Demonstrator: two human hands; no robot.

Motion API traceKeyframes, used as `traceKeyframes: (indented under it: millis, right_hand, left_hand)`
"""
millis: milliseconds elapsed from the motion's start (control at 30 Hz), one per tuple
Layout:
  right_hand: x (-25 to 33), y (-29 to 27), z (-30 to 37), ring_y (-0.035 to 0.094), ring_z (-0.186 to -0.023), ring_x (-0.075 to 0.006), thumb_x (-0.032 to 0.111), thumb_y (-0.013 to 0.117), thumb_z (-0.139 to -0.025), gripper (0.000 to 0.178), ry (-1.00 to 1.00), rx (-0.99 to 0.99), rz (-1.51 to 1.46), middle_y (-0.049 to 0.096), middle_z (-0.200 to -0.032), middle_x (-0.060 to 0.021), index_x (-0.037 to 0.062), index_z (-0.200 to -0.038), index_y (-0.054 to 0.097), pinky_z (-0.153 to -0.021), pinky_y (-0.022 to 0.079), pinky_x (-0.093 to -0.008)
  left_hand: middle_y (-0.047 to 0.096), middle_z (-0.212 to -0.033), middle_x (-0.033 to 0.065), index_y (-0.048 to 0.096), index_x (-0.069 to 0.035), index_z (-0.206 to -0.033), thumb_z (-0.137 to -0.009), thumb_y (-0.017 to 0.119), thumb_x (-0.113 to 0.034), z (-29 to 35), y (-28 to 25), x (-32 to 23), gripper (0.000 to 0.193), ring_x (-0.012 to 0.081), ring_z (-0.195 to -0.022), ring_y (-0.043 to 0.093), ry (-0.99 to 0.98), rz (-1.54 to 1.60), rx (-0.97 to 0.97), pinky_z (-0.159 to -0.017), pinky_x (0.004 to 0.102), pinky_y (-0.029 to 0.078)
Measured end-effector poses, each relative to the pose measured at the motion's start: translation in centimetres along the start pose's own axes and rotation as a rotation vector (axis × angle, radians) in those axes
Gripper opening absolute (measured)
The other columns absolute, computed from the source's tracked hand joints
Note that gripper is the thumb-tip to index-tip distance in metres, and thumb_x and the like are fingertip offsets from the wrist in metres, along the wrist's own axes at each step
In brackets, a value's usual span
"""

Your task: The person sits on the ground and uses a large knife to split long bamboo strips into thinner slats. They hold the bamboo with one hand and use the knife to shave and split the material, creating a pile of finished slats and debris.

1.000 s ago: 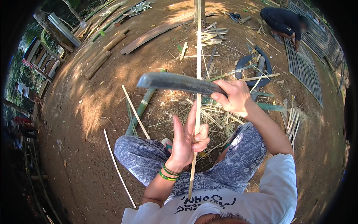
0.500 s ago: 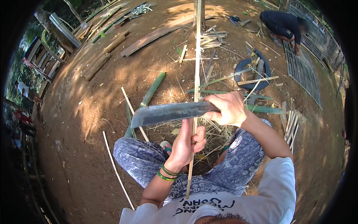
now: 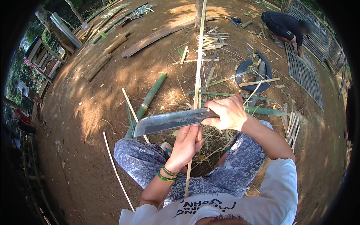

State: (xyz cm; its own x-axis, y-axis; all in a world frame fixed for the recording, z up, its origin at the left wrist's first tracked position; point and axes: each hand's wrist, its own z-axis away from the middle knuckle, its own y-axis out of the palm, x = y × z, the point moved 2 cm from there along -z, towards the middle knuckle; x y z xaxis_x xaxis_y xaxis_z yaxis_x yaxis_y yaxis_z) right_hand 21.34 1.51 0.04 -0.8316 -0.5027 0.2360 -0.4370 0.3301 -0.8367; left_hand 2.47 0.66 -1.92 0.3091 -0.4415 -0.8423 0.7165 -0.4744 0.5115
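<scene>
My right hand [image 3: 227, 112] is curled tight round the handle of a big knife [image 3: 165, 123], just right of the middle of the frame. The dark blade points to the left and lies across a long, thin strip [image 3: 200, 52] of pale wood. I can't tell if the sharp edge is touching it. The strip goes from the top middle of the frame down to my white shirt [image 3: 279, 180] at the bottom. My left hand [image 3: 187, 144] has its fingers wrapped round the strip, right under the blade, near the middle. There are green bands [image 3: 168, 174] on my left wrist

I'm sitting with my knees out wide, in blue and white pants [image 3: 138, 157]. Between my legs, there is a messy heap of shavings [image 3: 213, 140]. A fat green bamboo [image 3: 152, 94] lies on the dirt left of the middle, and a thin white stick [image 3: 116, 168] lies at the lower left. More sticks [image 3: 295, 127] sit in a bunch at the right. A black ring [image 3: 265, 60] lies above my right hand. In the upper right, a person [image 3: 283, 26] in dark clothes bends over a mat of slats [image 3: 303, 75]. Two logs [image 3: 97, 67] lie in the upper left
</scene>
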Motion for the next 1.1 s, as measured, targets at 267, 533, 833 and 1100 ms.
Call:
traceKeyframes:
  millis: [267,533,833,1100]
  right_hand:
    - [-0.9,0.1,-0.5,0.066,-0.058,-0.0319,0.062,0.070,-0.080,0.056,0.013,-0.035,0.014,0.065,-0.067,-0.0086,0.0069,-0.086,0.064,-0.051,0.050,-0.0438]
    - [-2.3,-0.5,-0.6,0.069,-0.065,-0.0302,0.062,0.071,-0.079,0.056,0.024,-0.013,0.102,0.068,-0.075,-0.0080,0.0087,-0.094,0.068,-0.057,0.053,-0.0431]
    - [-2.7,-1.1,-1.5,0.069,-0.068,-0.0333,0.061,0.069,-0.081,0.054,0.106,0.055,0.124,0.070,-0.078,-0.0102,0.0081,-0.090,0.067,-0.059,0.053,-0.0466]
    - [-1.5,0.2,-1.4,0.067,-0.057,-0.0338,0.058,0.072,-0.081,0.053,0.069,-0.031,0.026,0.065,-0.065,-0.0107,0.0060,-0.084,0.064,-0.052,0.052,-0.0457]
  left_hand:
    - [0.032,-0.065,-0.0055,0.048,-0.011,-0.127,-0.111,0.036,-0.027,-0.1,-0.7,0.0,0.026,0.0042,-0.047,0.025,-0.021,-0.030,0.039,-0.042,0.0216,0.021]
    - [0.032,-0.066,-0.0046,0.037,-0.017,-0.146,-0.111,0.034,-0.026,0.7,-0.3,-0.9,0.036,0.0049,-0.048,0.025,0.020,-0.008,0.020,-0.043,0.0207,0.022]
    - [0.033,-0.068,-0.0043,0.019,-0.024,-0.158,-0.111,0.032,-0.023,0.7,-1.3,-1.1,0.049,0.0052,-0.050,0.027,-0.035,0.043,0.036,-0.043,0.0200,0.024]
    - [0.032,-0.067,-0.0054,0.033,-0.019,-0.150,-0.111,0.034,-0.023,1.0,-1.4,-0.6,0.039,0.0044,-0.049,0.027,-0.009,0.029,0.038,-0.043,0.0209,0.024]
